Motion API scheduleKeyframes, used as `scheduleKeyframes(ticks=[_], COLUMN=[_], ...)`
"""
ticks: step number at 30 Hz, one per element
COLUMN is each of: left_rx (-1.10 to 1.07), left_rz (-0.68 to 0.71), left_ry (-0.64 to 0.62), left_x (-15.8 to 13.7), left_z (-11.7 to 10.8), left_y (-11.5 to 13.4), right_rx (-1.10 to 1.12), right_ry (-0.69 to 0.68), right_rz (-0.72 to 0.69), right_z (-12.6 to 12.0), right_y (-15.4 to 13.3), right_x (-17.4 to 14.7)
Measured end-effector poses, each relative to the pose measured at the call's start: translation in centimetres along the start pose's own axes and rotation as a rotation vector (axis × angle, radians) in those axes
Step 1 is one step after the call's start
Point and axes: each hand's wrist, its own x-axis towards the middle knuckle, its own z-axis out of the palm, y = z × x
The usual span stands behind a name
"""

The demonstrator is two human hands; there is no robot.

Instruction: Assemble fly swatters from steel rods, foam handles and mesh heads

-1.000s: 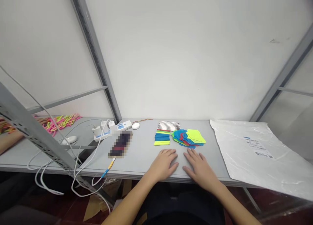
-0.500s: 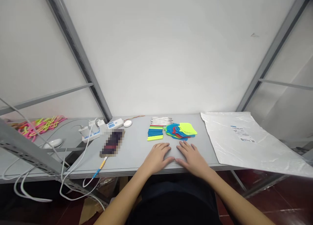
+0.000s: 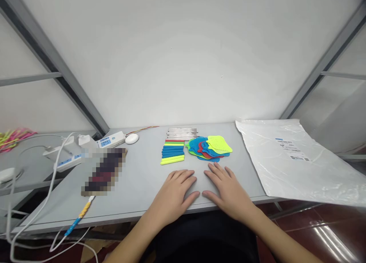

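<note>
My left hand (image 3: 175,197) lies flat on the grey table near its front edge, fingers stretched out and holding nothing. Beside it, with the thumb tips close together, my right hand (image 3: 228,190) also rests flat, its fingers spread and empty. Just beyond the right fingertips is an overlapping pile of perforated plastic fly swatter heads (image 3: 219,144) in blue, red, green and yellow. A row of slim tube-like handles (image 3: 173,152), blue, yellow and red, lies beyond the left hand. Behind those, several thin silvery metal rods (image 3: 182,133) lie side by side.
A large white plastic mailing bag (image 3: 286,171) covers the table's right side and overhangs the front edge. To the left are a blurred-out phone (image 3: 104,171) on a cable, power strips (image 3: 111,140) with plugs, and a round white device (image 3: 132,139). Metal posts (image 3: 71,93) frame the table.
My view has moved closer to the table and turned slightly, so everything looks larger. Both hands stay flat at nearly the same spot. The swatter heads, handles and rods have not moved.
</note>
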Motion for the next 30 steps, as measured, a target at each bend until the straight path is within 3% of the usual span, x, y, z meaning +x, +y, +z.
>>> scheduleKeyframes(ticks=[9, 30], left_rx=[0.011, -0.012], left_rz=[0.002, -0.02], left_ry=[-0.056, -0.061], left_x=[0.14, -0.06], left_z=[-0.02, -0.28], left_y=[-0.16, 0.01], right_rx=[-0.009, 0.034], right_ry=[-0.116, -0.117], right_rz=[-0.101, -0.098], right_z=[-0.25, -0.38], right_y=[0.04, 0.33], right_x=[0.5, 0.19])
